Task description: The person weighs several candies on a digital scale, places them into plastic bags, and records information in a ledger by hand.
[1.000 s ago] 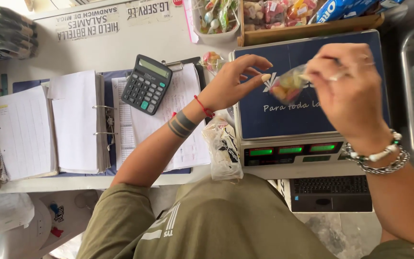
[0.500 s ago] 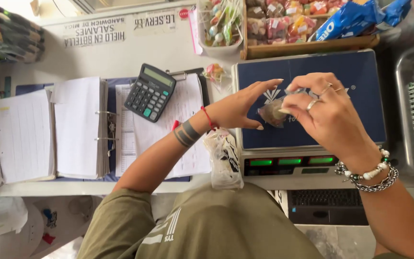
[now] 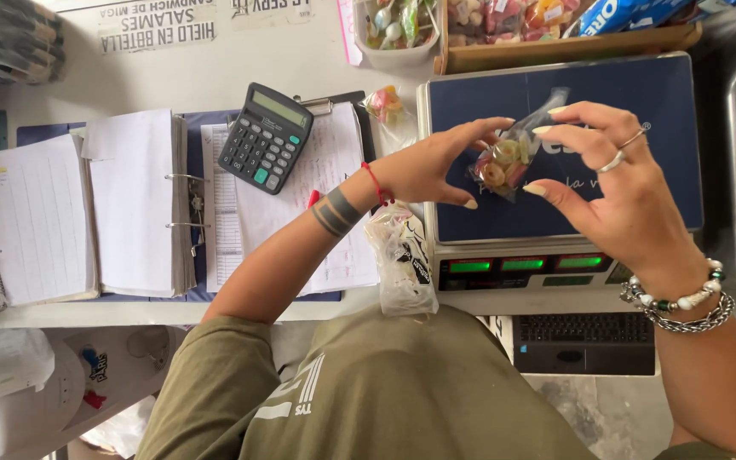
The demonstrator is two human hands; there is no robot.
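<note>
Both hands hold a small clear bag of ring-shaped sweets (image 3: 508,158) above the blue platform of a weighing scale (image 3: 666,136). The left hand (image 3: 432,166) pinches the bag's left edge, its fingers (image 3: 479,132) closed on the plastic; the right hand (image 3: 611,183) grips the opposite edge between thumb and fingertips. Left of the left fingers, a black calculator (image 3: 266,136) lies on an open ring binder (image 3: 138,204) on the white surface (image 3: 240,51). Beneath that wrist lies a clear printed bag (image 3: 402,264).
</note>
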